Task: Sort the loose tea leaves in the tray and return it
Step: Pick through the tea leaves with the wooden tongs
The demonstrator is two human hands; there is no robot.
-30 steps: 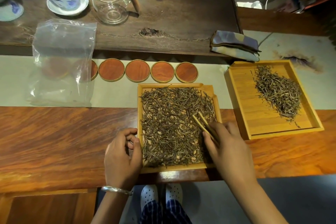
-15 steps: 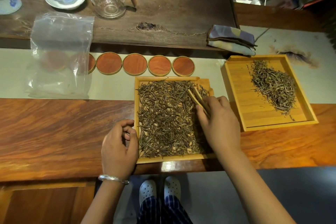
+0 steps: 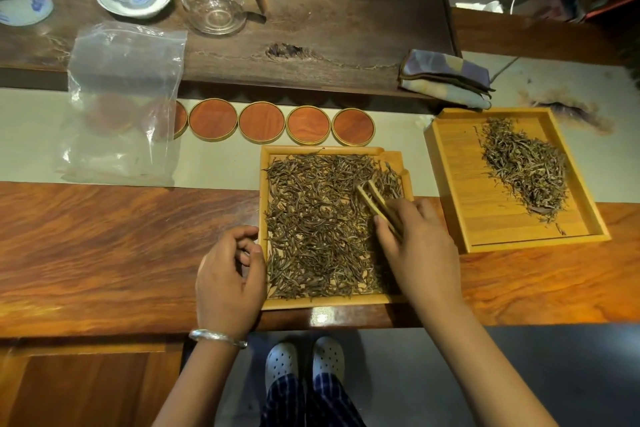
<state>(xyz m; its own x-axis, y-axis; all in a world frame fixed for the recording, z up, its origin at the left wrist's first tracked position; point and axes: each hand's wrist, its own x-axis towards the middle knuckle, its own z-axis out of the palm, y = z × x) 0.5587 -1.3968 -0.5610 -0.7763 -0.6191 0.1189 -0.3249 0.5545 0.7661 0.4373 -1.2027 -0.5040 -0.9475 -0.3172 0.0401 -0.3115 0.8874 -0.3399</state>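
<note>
The shiny wooden table holds two flat bamboo trays. The near tray is full of thin, dry, brown tea leaves. The right hand has its grip closed on bamboo tweezers over them. The left hand rests curled, holding nothing, touching the tray's edge. The far tray holds a small leaf pile.

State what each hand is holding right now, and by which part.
The right hand grips bamboo tweezers by their near end, tips out over the tea leaves. The left hand holds nothing, fingers loosely curled beside the tray.
</note>
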